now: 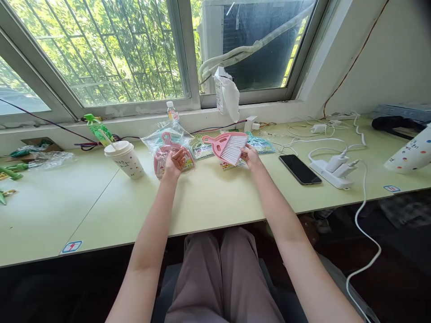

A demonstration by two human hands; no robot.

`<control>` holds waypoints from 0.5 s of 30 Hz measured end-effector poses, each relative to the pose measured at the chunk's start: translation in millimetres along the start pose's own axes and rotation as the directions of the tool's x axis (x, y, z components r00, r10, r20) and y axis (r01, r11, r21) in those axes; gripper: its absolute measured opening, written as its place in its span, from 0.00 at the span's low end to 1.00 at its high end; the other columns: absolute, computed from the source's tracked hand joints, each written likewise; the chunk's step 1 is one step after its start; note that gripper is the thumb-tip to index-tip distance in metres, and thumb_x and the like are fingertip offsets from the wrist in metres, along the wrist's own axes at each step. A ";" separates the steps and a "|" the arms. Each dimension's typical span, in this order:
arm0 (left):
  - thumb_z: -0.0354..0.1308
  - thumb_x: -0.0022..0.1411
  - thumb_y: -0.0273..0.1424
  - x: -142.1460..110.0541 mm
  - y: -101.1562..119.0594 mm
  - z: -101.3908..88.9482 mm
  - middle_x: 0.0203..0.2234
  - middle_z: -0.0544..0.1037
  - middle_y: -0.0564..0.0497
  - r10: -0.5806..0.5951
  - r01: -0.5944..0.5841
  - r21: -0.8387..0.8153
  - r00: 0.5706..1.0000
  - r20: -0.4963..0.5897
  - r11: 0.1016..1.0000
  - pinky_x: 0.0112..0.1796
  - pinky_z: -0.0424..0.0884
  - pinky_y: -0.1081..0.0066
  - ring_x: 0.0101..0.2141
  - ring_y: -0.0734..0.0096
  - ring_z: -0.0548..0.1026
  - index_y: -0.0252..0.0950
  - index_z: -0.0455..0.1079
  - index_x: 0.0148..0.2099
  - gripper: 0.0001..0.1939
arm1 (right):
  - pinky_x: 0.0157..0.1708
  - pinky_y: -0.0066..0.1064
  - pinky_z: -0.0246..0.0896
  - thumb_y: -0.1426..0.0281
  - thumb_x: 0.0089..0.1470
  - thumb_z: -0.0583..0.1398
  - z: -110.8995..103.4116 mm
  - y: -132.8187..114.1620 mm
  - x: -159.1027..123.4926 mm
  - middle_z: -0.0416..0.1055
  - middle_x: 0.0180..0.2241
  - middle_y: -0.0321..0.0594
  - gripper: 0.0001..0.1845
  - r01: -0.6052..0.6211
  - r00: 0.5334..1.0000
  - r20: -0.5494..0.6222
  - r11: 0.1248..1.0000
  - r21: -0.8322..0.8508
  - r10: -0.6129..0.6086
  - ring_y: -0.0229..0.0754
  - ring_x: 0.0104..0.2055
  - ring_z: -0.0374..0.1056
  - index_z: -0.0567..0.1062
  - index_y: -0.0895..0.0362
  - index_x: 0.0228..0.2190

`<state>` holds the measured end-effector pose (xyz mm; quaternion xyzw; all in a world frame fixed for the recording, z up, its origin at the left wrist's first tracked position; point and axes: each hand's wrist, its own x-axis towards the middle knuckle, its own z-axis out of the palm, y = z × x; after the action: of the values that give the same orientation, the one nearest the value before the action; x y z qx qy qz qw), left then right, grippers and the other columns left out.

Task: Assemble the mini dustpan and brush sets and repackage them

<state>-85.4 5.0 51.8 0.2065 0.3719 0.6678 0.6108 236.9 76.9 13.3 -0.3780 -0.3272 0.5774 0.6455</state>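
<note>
A small pink hand brush with white bristles is in my right hand, whose fingers pinch it by the bristle end. Its pink handle, with a hole in it, points left. My left hand is turned palm up, its fingers loosely curled and apart, and nothing shows in it. Just behind that hand, and partly covered by it, a pink dustpan lies inside a clear plastic bag. Whether my left hand touches the bag is hard to see. Behind the brush lie packaged sets, one green and one blue.
Left of the bag stands a white lidded cup, with a green-wrapped item behind it. A bottle is at the back. To the right are a black phone, a white power strip with cables, and another spotted cup.
</note>
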 end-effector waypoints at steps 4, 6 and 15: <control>0.48 0.71 0.43 4.8 -6.1 1.9 0.28 0.81 0.43 0.020 -0.039 0.162 0.993 0.117 0.986 0.23 0.71 0.79 0.21 0.77 0.75 0.31 0.78 0.41 0.24 | 0.28 0.25 0.74 0.82 0.48 0.62 2.0 0.3 -2.3 0.77 0.28 0.31 0.16 0.008 1.000 0.016 1.000 0.006 -0.008 0.33 0.26 0.73 0.72 0.54 0.38; 0.53 0.68 0.45 3.9 -12.0 6.1 0.28 0.81 0.42 -0.027 -0.036 0.322 0.981 0.191 0.946 0.22 0.70 0.77 0.20 0.76 0.74 0.31 0.79 0.40 0.22 | 0.31 0.26 0.75 0.81 0.48 0.63 5.5 -0.3 -5.6 0.78 0.29 0.31 0.16 0.014 0.999 0.043 1.000 0.024 -0.016 0.34 0.27 0.74 0.72 0.54 0.39; 0.56 0.61 0.54 -23.2 -49.3 30.8 0.38 0.82 0.41 -0.099 -0.172 0.525 0.888 0.450 0.834 0.42 0.76 0.65 0.41 0.60 0.81 0.35 0.73 0.49 0.28 | 0.36 0.30 0.76 0.77 0.48 0.67 38.8 2.3 -29.9 0.79 0.31 0.34 0.18 -0.040 0.966 0.254 0.999 0.001 0.038 0.38 0.32 0.76 0.73 0.53 0.41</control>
<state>-26.3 -11.1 38.7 0.5324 0.3889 0.4760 0.5820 198.8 51.6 31.2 -0.3053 -0.3979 0.6346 0.5880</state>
